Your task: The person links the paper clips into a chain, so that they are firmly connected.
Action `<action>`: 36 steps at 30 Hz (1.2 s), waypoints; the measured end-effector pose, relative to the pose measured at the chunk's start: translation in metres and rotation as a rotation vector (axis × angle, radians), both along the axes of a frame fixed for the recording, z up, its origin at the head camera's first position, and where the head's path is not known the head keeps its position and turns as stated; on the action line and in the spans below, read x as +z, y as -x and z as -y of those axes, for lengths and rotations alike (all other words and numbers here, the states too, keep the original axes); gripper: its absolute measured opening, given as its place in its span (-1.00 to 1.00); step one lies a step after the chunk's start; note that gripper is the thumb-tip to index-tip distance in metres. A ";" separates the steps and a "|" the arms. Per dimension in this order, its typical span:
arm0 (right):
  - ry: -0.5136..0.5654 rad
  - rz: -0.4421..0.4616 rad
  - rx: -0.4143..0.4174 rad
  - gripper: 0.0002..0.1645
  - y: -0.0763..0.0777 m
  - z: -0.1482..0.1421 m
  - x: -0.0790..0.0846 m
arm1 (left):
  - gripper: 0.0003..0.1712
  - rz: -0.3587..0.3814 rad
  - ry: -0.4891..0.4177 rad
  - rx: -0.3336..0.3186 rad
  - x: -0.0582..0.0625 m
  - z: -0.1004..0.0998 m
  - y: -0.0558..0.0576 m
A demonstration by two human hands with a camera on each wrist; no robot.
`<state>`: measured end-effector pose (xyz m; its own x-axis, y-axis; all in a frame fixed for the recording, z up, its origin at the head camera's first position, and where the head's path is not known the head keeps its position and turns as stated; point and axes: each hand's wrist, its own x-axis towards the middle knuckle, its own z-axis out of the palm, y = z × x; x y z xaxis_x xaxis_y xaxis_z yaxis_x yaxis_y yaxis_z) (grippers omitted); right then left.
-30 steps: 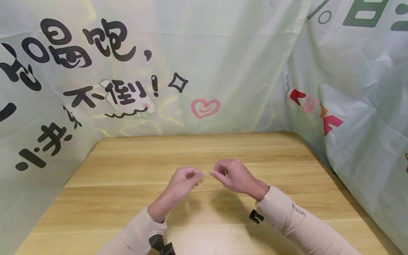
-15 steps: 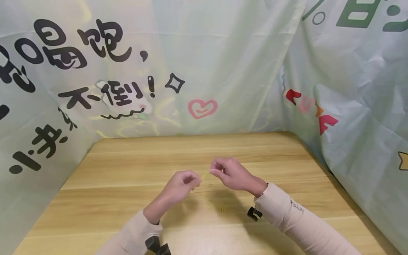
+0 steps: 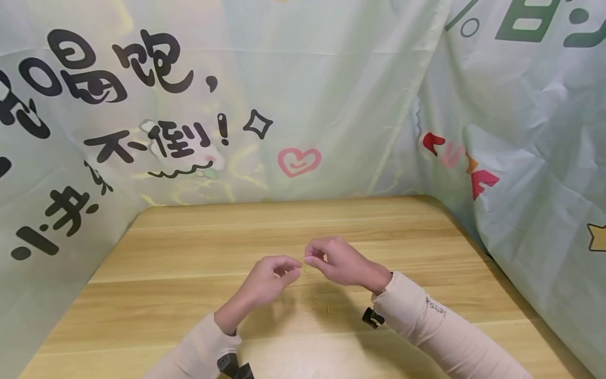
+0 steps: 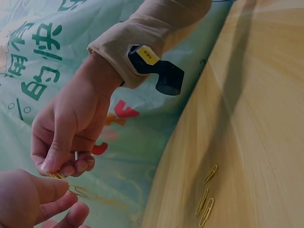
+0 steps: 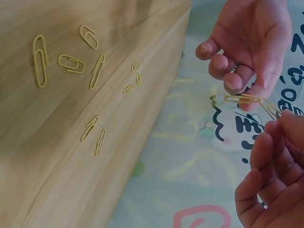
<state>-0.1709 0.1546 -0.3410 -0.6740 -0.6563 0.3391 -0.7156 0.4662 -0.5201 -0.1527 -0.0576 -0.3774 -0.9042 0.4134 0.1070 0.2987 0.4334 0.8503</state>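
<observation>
Yellow paper clips [image 5: 241, 99], linked together, run between my two hands in the right wrist view. My right hand [image 3: 345, 263] pinches one end clip between thumb and forefinger. Close on its left, my left hand [image 3: 270, 279] holds another clip at the tips of its thumb and forefinger, its other fingers loosely bent. In the left wrist view, a clip [image 4: 81, 191] sticks out past the left fingertips. The hands are raised above the table, fingertips almost meeting. Fingers partly cover the clips, so how they link is unclear.
Several loose yellow paper clips [image 5: 71, 63] lie scattered on the wooden table [image 3: 189, 237] below the hands. Printed cloth [image 3: 350, 105] hangs behind the table and along both sides. A black wrist camera [image 3: 373, 318] sits by the right cuff.
The right hand has come left and slightly down toward the left hand, after the hands drew apart with the clips stretched between them. The view has shifted a little.
</observation>
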 end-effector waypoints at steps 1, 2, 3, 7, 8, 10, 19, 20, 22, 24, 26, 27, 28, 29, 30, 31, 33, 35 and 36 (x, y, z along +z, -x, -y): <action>-0.002 -0.004 0.001 -0.88 0.000 0.000 0.000 | -0.76 -0.004 0.000 -0.007 0.000 0.000 0.000; -0.004 -0.007 0.002 -0.88 0.000 0.001 0.000 | -0.76 -0.009 -0.002 -0.017 0.001 0.000 -0.001; -0.003 -0.008 0.004 -0.88 0.000 0.001 0.000 | -0.76 -0.010 -0.002 -0.024 0.002 -0.001 -0.001; -0.009 -0.007 0.001 -0.87 -0.001 0.003 0.002 | -0.76 -0.025 0.002 -0.043 0.003 -0.001 -0.002; -0.008 -0.006 0.000 -0.87 -0.001 0.004 0.003 | -0.77 -0.027 0.002 -0.044 0.003 -0.002 -0.002; -0.006 -0.009 -0.001 -0.87 -0.002 0.005 0.004 | -0.78 -0.030 0.003 -0.044 0.003 -0.002 -0.002; 0.018 -0.029 0.010 -0.89 -0.003 0.009 0.002 | -0.82 -0.045 0.001 -0.053 0.001 -0.001 -0.002; 0.018 -0.028 0.010 -0.89 -0.003 0.009 0.002 | -0.82 -0.050 0.001 -0.052 0.001 -0.001 -0.002; 0.017 -0.027 0.010 -0.89 -0.003 0.009 0.002 | -0.83 -0.058 0.001 -0.049 0.001 -0.001 -0.002; 0.018 -0.026 0.009 -0.89 -0.004 0.010 0.002 | -0.84 -0.063 0.003 -0.047 0.001 0.000 -0.002; 0.020 -0.025 0.010 -0.89 -0.004 0.010 0.002 | -0.84 -0.065 0.004 -0.045 0.001 0.000 -0.002; 0.021 -0.025 0.012 -0.89 -0.004 0.010 0.001 | -0.84 -0.068 0.004 -0.045 0.000 0.000 -0.002; 0.022 -0.024 0.013 -0.89 -0.004 0.010 0.001 | -0.84 -0.071 0.006 -0.045 0.000 0.000 -0.002; 0.021 -0.023 0.014 -0.89 -0.004 0.010 0.002 | -0.85 -0.074 0.005 -0.045 0.000 0.001 -0.002; 0.021 -0.023 0.014 -0.88 -0.003 0.010 0.002 | -0.85 -0.076 0.005 -0.046 -0.001 0.001 -0.002; 0.020 -0.020 0.014 -0.88 -0.004 0.009 0.002 | -0.85 -0.078 0.004 -0.046 -0.001 0.002 -0.002; 0.018 -0.015 0.010 -0.88 -0.004 0.009 0.003 | -0.86 -0.082 0.004 -0.048 -0.001 0.002 -0.002; 0.019 -0.005 0.005 -0.86 -0.004 0.007 0.002 | -0.86 -0.082 0.002 -0.051 -0.001 0.003 -0.002; 0.019 -0.001 0.002 -0.86 -0.003 0.006 0.002 | -0.86 -0.082 0.002 -0.052 -0.001 0.004 -0.002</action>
